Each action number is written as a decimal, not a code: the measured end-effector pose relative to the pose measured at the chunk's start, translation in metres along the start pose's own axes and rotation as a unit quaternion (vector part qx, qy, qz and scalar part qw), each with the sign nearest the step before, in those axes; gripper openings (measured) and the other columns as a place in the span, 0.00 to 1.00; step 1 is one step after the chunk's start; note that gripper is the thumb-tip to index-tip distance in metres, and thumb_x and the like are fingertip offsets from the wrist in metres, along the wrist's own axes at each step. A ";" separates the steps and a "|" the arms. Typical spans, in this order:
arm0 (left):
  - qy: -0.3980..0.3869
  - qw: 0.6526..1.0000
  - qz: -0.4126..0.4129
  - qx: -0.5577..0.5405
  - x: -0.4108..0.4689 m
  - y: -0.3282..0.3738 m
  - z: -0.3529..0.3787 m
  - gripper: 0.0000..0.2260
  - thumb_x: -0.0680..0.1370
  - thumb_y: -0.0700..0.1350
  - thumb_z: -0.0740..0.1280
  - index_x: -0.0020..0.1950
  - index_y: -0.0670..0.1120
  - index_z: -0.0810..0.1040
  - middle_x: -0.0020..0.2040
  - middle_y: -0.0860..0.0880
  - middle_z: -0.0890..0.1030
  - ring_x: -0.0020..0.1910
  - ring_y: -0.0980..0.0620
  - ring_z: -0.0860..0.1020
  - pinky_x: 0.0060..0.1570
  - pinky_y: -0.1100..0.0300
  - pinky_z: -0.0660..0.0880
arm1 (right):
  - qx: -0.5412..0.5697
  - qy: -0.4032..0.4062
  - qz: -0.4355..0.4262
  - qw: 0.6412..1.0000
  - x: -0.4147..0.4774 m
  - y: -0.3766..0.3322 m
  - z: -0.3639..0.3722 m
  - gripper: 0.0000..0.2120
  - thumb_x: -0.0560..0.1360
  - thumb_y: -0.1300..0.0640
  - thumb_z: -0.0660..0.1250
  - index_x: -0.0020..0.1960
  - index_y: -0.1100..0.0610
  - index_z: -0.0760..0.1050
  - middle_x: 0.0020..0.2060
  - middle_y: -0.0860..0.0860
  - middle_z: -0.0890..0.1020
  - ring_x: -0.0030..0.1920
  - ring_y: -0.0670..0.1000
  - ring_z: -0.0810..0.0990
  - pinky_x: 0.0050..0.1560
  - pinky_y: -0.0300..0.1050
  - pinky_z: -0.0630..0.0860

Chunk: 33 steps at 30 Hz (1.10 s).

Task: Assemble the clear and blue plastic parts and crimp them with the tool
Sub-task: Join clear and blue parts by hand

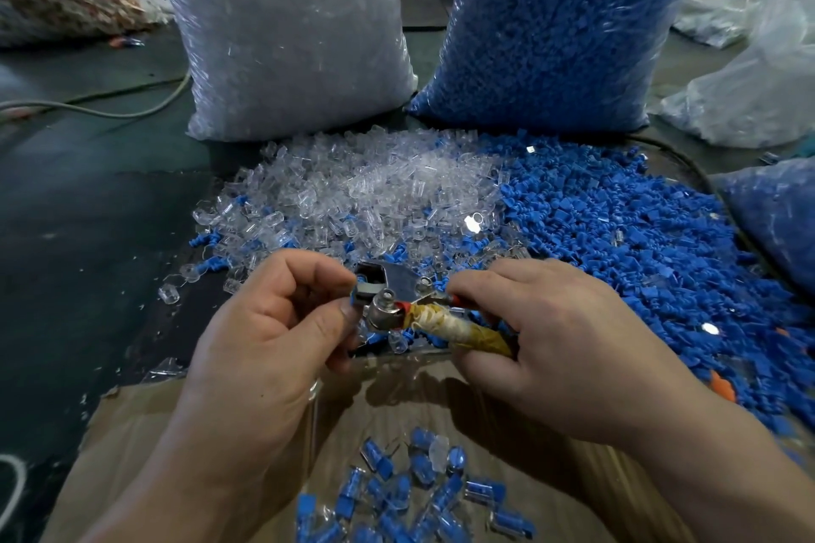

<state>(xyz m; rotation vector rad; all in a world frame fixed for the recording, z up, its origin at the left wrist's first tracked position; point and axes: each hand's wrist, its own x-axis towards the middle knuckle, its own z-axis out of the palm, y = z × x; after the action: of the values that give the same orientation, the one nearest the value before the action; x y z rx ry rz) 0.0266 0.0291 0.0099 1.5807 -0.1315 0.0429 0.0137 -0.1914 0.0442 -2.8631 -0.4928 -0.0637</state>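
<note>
A crimping tool (397,300) is held just beyond the far edge of the cardboard box (176,423). Its taped handle (458,328) is wrapped in the grip of the right hand (551,335), while a small blue part (355,300) is pinched in the grip of the left hand (264,335) at the tool's metal head. The tool's long axis is set slantwise, with the head pointed left and away from the box and the handle toward the box's right side. A clean crimp is probably best obtained if the part is seated squarely in the head before the handles are squeezed, with fingertips kept clear. Whether a clear shell is fitted cannot be told.

Blue parts (617,225), clear parts (353,190)
</note>
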 end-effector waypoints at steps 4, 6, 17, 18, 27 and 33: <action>0.010 1.000 0.011 0.011 -0.001 0.004 0.001 0.09 0.69 0.42 0.70 0.45 0.55 0.83 0.37 0.47 0.83 0.33 0.53 0.80 0.30 0.62 0.78 | 0.018 -0.007 0.002 1.000 -0.001 -0.003 0.000 0.21 0.70 0.37 0.58 0.61 0.40 0.73 0.42 0.39 0.75 0.43 0.43 0.70 0.43 0.33 0.62; 0.026 0.998 0.019 0.047 -0.001 0.004 0.002 0.14 0.72 0.36 0.71 0.45 0.56 0.82 0.37 0.47 0.83 0.32 0.53 0.80 0.30 0.63 0.78 | 0.027 -0.007 0.013 1.000 -0.002 -0.001 0.001 0.22 0.70 0.35 0.57 0.61 0.40 0.72 0.43 0.38 0.75 0.45 0.42 0.70 0.45 0.31 0.62; 0.000 0.987 -0.096 0.126 -0.004 0.004 0.014 0.16 0.76 0.37 0.71 0.42 0.61 0.81 0.30 0.49 0.82 0.23 0.58 0.77 0.24 0.69 0.72 | -0.084 0.032 0.117 0.989 0.015 0.011 0.013 0.32 0.68 0.29 0.57 0.66 0.45 0.69 0.54 0.45 0.77 0.56 0.51 0.70 0.60 0.52 0.64; 0.000 0.986 -0.096 0.135 -0.005 0.004 0.015 0.16 0.76 0.37 0.71 0.43 0.61 0.81 0.30 0.49 0.82 0.23 0.58 0.76 0.24 0.69 0.72 | -0.084 0.023 0.119 0.989 0.016 0.011 0.014 0.32 0.68 0.28 0.57 0.66 0.44 0.69 0.55 0.45 0.76 0.57 0.51 0.69 0.61 0.52 0.63; -0.012 0.977 -0.047 0.208 -0.011 -0.004 0.019 0.09 0.74 0.50 0.69 0.49 0.66 0.78 0.36 0.56 0.84 0.32 0.54 0.82 0.30 0.54 0.82 | 0.002 0.119 -0.021 0.993 0.008 -0.020 0.017 0.18 0.75 0.38 0.56 0.55 0.47 0.76 0.50 0.45 0.80 0.52 0.49 0.77 0.56 0.48 0.72; -0.030 0.983 0.022 0.182 -0.016 0.001 0.021 0.07 0.75 0.51 0.69 0.49 0.64 0.80 0.33 0.55 0.84 0.27 0.61 0.79 0.27 0.68 0.75 | 0.028 0.141 -0.082 0.986 0.006 -0.024 0.021 0.09 0.79 0.52 0.60 0.48 0.54 0.78 0.41 0.49 0.80 0.43 0.54 0.77 0.48 0.54 0.73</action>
<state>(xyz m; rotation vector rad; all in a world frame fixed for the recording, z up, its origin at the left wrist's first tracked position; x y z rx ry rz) 0.0094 0.0095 0.0083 1.9447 -0.2143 0.0568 0.0110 -0.1620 0.0292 -2.6913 -0.6565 -0.4680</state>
